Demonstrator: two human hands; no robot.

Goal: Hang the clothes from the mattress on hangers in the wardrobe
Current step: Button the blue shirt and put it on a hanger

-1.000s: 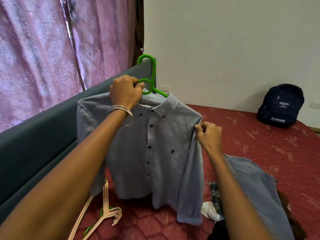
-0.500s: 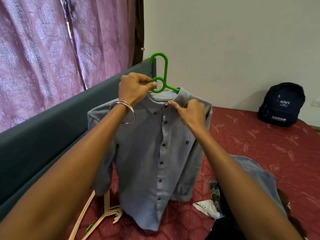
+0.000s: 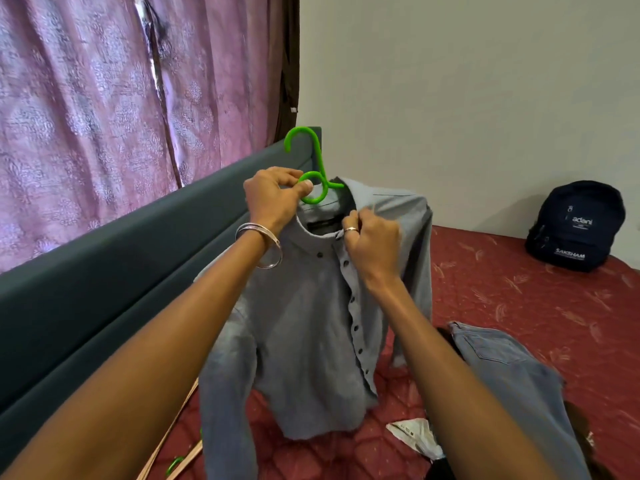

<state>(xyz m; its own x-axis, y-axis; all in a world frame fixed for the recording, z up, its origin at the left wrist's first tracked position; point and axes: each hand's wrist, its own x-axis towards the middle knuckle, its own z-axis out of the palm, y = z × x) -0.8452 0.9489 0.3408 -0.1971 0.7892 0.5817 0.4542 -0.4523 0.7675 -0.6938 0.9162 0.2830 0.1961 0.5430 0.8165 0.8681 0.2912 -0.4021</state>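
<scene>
A person holds a grey shirt (image 3: 311,323) upright on a green hanger (image 3: 313,174) above the red mattress (image 3: 519,306), beside the headboard (image 3: 121,271). The left hand (image 3: 273,199) grips the hanger at the loop below its hook, thumb and fingers curled round the plastic. The right hand (image 3: 372,237) pinches the collar at the top of the placket, just right of the hanger's neck; whether it is working the top button cannot be made out from here. The shirt's long axis runs straight down from the left hand, its hem sagging onto the mattress and one sleeve trailing at lower left.

The hook stands free above both hands, pointing toward the curtain (image 3: 104,116), so the left hand looks best placed to carry the shirt off. The wardrobe is out of view. More hangers (image 3: 180,459) lie near the hem and jeans (image 3: 502,375) lie to the right; lifting clear should keep the hem from dragging. A backpack (image 3: 576,226) sits well apart by the wall.
</scene>
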